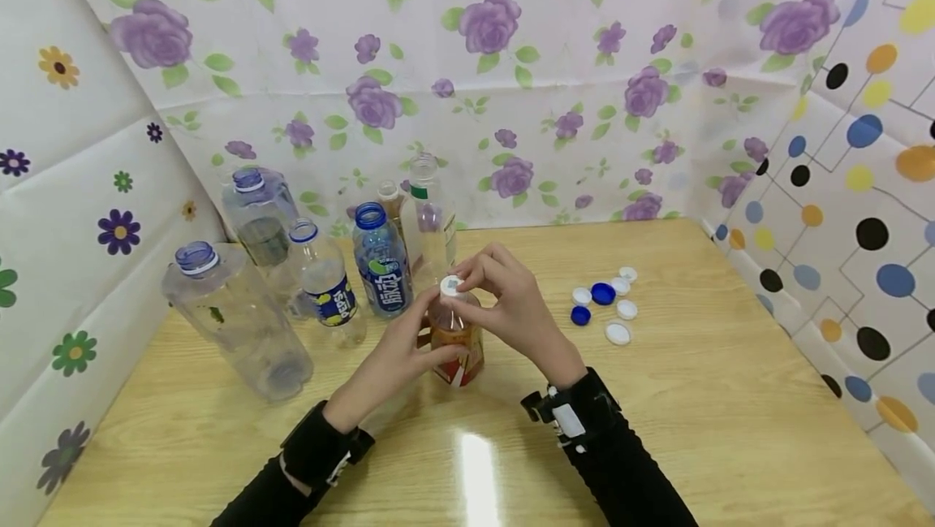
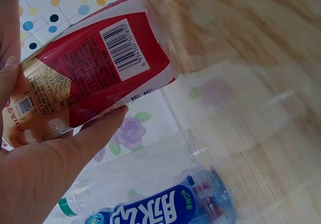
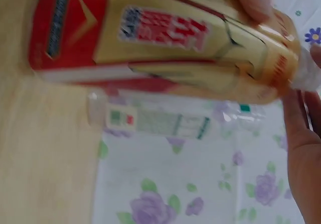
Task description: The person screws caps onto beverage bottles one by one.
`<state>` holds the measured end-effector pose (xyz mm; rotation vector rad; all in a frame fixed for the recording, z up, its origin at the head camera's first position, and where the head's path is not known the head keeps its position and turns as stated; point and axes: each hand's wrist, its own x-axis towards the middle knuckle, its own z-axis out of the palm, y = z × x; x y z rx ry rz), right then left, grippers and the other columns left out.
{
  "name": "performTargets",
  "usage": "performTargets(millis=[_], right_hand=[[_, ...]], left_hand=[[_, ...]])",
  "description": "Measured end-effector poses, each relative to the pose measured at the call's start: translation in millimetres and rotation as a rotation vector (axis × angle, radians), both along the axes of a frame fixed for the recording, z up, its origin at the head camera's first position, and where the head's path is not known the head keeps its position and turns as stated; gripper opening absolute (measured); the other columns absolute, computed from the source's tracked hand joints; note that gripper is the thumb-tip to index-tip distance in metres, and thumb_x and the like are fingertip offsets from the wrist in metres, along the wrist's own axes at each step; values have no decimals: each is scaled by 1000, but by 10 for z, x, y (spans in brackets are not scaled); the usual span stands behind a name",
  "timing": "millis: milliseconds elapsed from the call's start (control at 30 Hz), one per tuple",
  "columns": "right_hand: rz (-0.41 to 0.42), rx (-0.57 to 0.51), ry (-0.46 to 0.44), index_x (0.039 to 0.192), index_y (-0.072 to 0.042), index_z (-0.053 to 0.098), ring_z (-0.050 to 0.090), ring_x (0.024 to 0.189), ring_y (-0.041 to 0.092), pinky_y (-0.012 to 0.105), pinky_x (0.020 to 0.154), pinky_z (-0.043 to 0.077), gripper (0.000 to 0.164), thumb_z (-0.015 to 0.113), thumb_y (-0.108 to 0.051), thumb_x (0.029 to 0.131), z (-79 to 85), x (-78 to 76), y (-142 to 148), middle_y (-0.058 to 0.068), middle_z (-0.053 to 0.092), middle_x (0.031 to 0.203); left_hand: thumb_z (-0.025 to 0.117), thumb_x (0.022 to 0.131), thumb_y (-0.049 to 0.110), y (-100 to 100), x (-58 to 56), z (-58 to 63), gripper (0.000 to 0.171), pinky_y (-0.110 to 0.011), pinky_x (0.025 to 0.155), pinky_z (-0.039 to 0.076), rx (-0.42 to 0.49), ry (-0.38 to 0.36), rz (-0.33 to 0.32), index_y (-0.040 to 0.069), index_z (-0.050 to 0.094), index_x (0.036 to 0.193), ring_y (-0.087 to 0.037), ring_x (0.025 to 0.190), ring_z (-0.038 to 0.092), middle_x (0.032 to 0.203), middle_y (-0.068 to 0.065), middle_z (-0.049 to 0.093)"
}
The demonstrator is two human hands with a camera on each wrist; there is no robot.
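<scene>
A bottle with a red and gold label (image 1: 458, 360) stands on the table in the head view. My left hand (image 1: 390, 352) grips its upper body, the thumb lying across the front of the label. At the top, my right hand (image 1: 514, 304) pinches the white cap (image 1: 451, 286) between thumb and fingers; the cap sits on the bottle's neck. Up close in the left wrist view, the label (image 2: 85, 68) shows a barcode and small print, with the left hand (image 2: 55, 169) around it. The right wrist view shows the label's front (image 3: 165, 38), slightly blurred.
Uncapped bottles stand left and behind: a large clear one (image 1: 234, 324), another large one (image 1: 263, 226), a Pepsi bottle (image 1: 332, 295), a blue-labelled bottle (image 1: 383, 267) and a tall clear one (image 1: 437, 226). Several loose white and blue caps (image 1: 602, 293) lie right on the wooden table (image 1: 701, 397).
</scene>
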<state>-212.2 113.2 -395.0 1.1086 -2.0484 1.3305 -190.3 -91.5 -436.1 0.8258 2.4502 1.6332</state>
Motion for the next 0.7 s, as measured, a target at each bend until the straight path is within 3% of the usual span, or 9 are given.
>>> performTargets(millis=[200,300,433,533,700], right_hand=[[20,128,75,103,-10,68,64,111,21,32,96,58,18,78,-6,90,138,22,92,8,64,120],[47,188,91,117,-9,70,62,121,21,32,99,56,25,73,-4,94,184,27,123,8,64,131],[87,274,92,130,-6,68,60,126,22,29,91,57,34,65,-1,96,212,26,148,9,63,138],[107,318,79,132,-4,67,60,126,22,27,83,56,35,63,0,98,218,20,145,10,63,138],[68,315,58,128,-5,70,62,124,24,29,90,58,32,69,-3,97,229,33,133,10,66,133]], left_hand=[[78,92,23,-4,-7,-4,80,-43,103,54,11,-16,-9,31,30,156,-23,128,57,140,-3,54],[78,92,23,-1,-9,-13,81,-45,103,54,15,-24,-7,32,29,156,-25,129,57,142,-4,53],[77,92,25,-2,-13,-15,80,-44,103,54,15,-20,-8,32,29,156,-24,129,57,142,-3,53],[77,93,26,-7,-16,-16,81,-42,102,55,5,-6,-6,32,29,157,-22,125,59,137,-3,55],[76,93,26,-9,-21,-23,81,-42,102,55,-2,9,-11,32,28,157,-21,123,60,135,-3,56]])
